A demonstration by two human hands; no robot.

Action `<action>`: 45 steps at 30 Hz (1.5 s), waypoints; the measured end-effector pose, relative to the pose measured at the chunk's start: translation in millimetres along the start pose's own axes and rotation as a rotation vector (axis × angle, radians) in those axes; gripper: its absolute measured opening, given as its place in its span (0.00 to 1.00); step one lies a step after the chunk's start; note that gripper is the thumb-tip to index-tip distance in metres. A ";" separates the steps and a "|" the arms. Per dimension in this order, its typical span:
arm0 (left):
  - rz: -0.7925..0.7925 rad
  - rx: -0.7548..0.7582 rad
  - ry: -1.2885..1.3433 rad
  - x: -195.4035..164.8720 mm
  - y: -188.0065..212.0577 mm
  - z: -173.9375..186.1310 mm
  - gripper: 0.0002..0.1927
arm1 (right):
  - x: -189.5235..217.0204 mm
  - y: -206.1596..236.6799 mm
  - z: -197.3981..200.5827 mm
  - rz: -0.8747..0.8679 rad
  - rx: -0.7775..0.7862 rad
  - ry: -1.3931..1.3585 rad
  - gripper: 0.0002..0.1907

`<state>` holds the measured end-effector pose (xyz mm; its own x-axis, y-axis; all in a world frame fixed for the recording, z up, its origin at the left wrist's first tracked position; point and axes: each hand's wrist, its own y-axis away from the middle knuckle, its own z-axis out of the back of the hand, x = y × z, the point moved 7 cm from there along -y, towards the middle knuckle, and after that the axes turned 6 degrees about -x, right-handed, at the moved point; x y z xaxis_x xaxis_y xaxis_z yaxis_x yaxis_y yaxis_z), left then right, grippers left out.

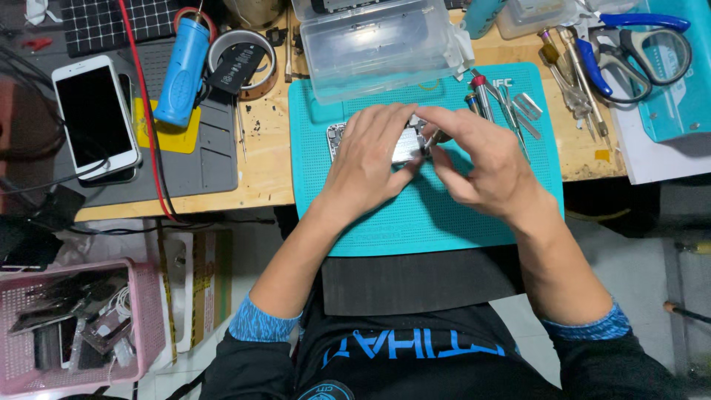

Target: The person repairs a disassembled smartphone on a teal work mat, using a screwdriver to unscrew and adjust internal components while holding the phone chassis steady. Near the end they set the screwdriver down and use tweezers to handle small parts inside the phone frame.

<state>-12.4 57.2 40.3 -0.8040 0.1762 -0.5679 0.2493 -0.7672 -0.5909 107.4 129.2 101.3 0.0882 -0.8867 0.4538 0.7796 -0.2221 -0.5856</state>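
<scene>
Silver opened phone (406, 147) lies on the teal mat (415, 215); my left hand (368, 159) presses it flat, my right hand (474, 155) pinches its edge; I'd keep steady, gentle pressure

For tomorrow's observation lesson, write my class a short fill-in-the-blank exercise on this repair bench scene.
1. Both hands, left hand and right hand, work on an opened phone lying on a ____ mat.
2. The white phone lies screen-up on the ____ mat.
3. The scissors have ____ handles.
4. The basket on the floor is ____.

Missing words: teal; grey; blue; pink
</scene>
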 end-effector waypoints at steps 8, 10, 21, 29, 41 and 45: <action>0.004 -0.008 0.002 -0.1 0.2 0.6 0.37 | -5.8 3.1 1.0 -0.045 -0.029 0.044 0.32; -0.001 -0.014 0.002 -0.5 0.3 0.6 0.37 | -7.4 3.7 0.9 -0.067 -0.045 0.057 0.32; 0.015 -0.003 0.009 0.6 0.5 -0.1 0.35 | -3.6 5.8 -1.9 -0.039 -0.008 -0.037 0.32; 0.006 -0.013 0.007 -0.3 0.5 1.5 0.35 | -8.0 8.4 -1.8 -0.078 -0.047 0.048 0.32; -0.008 -0.026 0.020 -1.3 1.1 1.6 0.35 | -12.0 11.2 -3.1 -0.090 -0.066 0.060 0.33; 0.014 -0.012 0.024 0.1 0.7 1.1 0.35 | -10.2 12.9 -4.9 -0.043 -0.071 0.030 0.35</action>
<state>-12.8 56.0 40.5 -0.7872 0.1806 -0.5897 0.2668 -0.7624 -0.5895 113.6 133.4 85.7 0.0364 -0.8873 0.4598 0.7361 -0.2873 -0.6129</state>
